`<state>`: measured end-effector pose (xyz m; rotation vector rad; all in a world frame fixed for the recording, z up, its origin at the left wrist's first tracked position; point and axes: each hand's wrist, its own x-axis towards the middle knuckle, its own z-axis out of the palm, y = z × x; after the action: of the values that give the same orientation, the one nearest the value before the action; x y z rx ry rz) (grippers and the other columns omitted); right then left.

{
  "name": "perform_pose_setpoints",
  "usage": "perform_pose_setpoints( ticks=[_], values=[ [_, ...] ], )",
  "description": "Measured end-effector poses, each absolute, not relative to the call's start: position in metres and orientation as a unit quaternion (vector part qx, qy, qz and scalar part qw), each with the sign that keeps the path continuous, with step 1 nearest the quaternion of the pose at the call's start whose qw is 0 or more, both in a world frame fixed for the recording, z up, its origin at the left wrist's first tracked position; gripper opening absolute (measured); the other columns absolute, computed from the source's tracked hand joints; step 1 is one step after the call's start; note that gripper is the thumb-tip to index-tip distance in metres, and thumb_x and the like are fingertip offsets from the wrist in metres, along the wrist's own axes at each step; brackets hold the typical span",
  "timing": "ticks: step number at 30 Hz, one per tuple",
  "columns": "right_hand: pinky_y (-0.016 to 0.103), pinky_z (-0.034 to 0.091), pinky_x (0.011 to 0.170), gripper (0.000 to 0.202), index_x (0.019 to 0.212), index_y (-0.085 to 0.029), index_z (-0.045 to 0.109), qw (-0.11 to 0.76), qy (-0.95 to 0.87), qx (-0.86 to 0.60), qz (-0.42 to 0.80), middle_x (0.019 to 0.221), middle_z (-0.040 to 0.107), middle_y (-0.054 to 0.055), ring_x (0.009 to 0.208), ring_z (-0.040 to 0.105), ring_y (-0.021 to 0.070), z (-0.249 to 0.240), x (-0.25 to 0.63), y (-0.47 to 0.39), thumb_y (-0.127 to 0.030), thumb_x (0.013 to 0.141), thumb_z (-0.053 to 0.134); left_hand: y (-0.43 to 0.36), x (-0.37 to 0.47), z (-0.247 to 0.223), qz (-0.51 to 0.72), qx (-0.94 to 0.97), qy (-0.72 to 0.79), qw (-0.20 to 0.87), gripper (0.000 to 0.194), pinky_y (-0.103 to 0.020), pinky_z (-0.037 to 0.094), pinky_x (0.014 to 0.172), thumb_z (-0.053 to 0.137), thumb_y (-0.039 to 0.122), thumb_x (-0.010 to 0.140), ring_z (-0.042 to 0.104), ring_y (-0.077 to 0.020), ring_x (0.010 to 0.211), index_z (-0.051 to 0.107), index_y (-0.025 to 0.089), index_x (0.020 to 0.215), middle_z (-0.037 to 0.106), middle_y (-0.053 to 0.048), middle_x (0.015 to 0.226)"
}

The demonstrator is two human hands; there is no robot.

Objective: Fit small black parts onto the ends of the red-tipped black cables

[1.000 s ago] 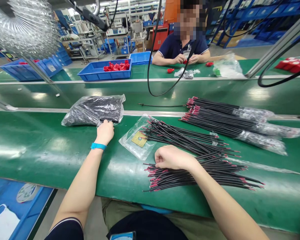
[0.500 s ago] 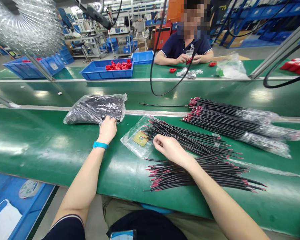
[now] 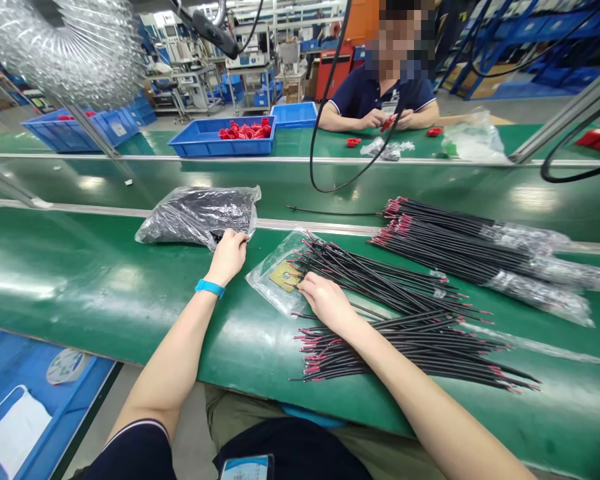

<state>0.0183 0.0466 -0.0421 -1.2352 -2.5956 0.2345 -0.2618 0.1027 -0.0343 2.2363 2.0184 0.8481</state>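
My left hand is at the near right corner of a clear plastic bag full of black pieces. Its fingers are curled together there, and what lies between them is hidden. Over the left ends of a pile of black cables with red wire ends, my right hand is closed in a pinch on one black cable. Beneath those ends lies a flat clear bag holding a yellowish square piece with a hole. A second loose pile of black cables spreads under my right forearm.
Bundled cables in clear wrap lie at the right, near a single thin cable. Across the bench, a person handles a red part beside a blue bin of red parts. A black cord hangs in front.
The view has shifted slightly, moving the scene to the right. My right hand has moved a little left and down and closed on a cable. My left hand remains at the bag, slightly farther right along it.
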Motion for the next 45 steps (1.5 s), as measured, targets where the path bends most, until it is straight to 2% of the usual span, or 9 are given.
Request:
perform_pose_setpoints(
  ticks=[2,4,7,9,11,15,23,40,45],
  values=[
    [0.025,0.039,0.07,0.021,0.09,-0.016,0.068,0.086,-0.908,-0.407,0.041,0.091,0.061,0.006,0.081,0.058,0.0144,-0.039,0.018,0.046,-0.015,0.097,0.048,0.102,-0.26,-0.033,0.298,0.719,0.628,0.021,0.026,-0.038,0.049,0.09,0.05,0.015,0.087,0.059,-0.0228,0.091,0.07,0.015,0.104,0.056,-0.01,0.097],
    [0.025,0.039,0.07,0.022,0.091,-0.016,0.068,0.085,-0.913,-0.398,0.028,0.089,0.062,0.006,0.08,0.058,0.0142,-0.039,0.019,0.046,-0.014,0.097,0.047,0.101,-0.254,-0.03,0.342,0.71,0.613,0.063,0.024,-0.038,0.05,0.089,0.053,0.015,0.085,0.059,-0.0207,0.088,0.07,0.016,0.101,0.059,-0.008,0.096],
    [0.023,0.042,0.072,0.023,0.1,-0.018,0.069,0.188,-0.888,-0.415,0.058,0.091,0.063,0.006,0.081,0.06,0.0132,-0.041,0.024,0.047,-0.022,0.099,0.046,0.095,-0.236,-0.026,0.441,0.649,0.562,0.259,0.025,-0.035,0.052,0.082,0.063,0.023,0.082,0.061,-0.0166,0.08,0.07,0.016,0.104,0.064,-0.006,0.094],
    [0.023,0.044,0.073,0.025,0.107,-0.018,0.068,0.294,-0.851,-0.426,0.089,0.092,0.064,0.005,0.081,0.061,0.0126,-0.042,0.026,0.047,-0.027,0.101,0.045,0.088,-0.22,-0.025,0.484,0.574,0.492,0.44,0.035,-0.032,0.053,0.078,0.071,0.028,0.079,0.064,-0.0154,0.079,0.068,0.014,0.11,0.067,-0.006,0.094],
    [0.023,0.046,0.071,0.026,0.107,-0.017,0.068,0.377,-0.817,-0.421,0.115,0.09,0.065,0.005,0.077,0.061,0.0123,-0.042,0.027,0.047,-0.029,0.101,0.046,0.081,-0.204,-0.026,0.493,0.5,0.426,0.571,0.043,-0.03,0.053,0.079,0.078,0.03,0.075,0.066,-0.014,0.079,0.067,0.013,0.113,0.068,-0.006,0.095],
    [0.024,0.047,0.067,0.025,0.104,-0.017,0.068,0.436,-0.792,-0.404,0.137,0.089,0.065,0.006,0.072,0.06,0.012,-0.039,0.026,0.046,-0.028,0.099,0.047,0.07,-0.185,-0.03,0.476,0.434,0.364,0.672,0.043,-0.026,0.053,0.079,0.081,0.027,0.075,0.067,-0.0124,0.08,0.068,0.013,0.113,0.07,-0.007,0.096],
    [0.023,0.047,0.065,0.024,0.104,-0.016,0.069,0.441,-0.795,-0.401,0.117,0.088,0.066,0.006,0.071,0.06,0.0113,-0.038,0.026,0.044,-0.026,0.099,0.048,0.067,-0.184,-0.026,0.48,0.399,0.338,0.705,0.039,-0.025,0.055,0.077,0.08,0.023,0.076,0.069,-0.0128,0.081,0.069,0.014,0.112,0.072,-0.008,0.097],
    [0.024,0.049,0.069,0.022,0.101,-0.017,0.069,0.449,-0.786,-0.418,0.077,0.09,0.067,0.006,0.076,0.064,0.0124,-0.035,0.025,0.041,-0.026,0.099,0.049,0.067,-0.19,-0.024,0.455,0.475,0.357,0.663,0.035,-0.024,0.054,0.073,0.081,0.026,0.075,0.068,-0.0135,0.077,0.072,0.014,0.107,0.072,-0.006,0.09],
    [0.027,0.051,0.076,0.025,0.104,-0.018,0.069,0.416,-0.816,-0.399,0.042,0.092,0.068,0.007,0.083,0.063,0.0145,-0.038,0.026,0.042,-0.025,0.1,0.045,0.062,-0.183,-0.025,0.447,0.5,0.391,0.631,0.046,-0.029,0.055,0.08,0.084,0.028,0.07,0.07,-0.0158,0.081,0.07,0.012,0.111,0.073,-0.01,0.097]
  ],
)
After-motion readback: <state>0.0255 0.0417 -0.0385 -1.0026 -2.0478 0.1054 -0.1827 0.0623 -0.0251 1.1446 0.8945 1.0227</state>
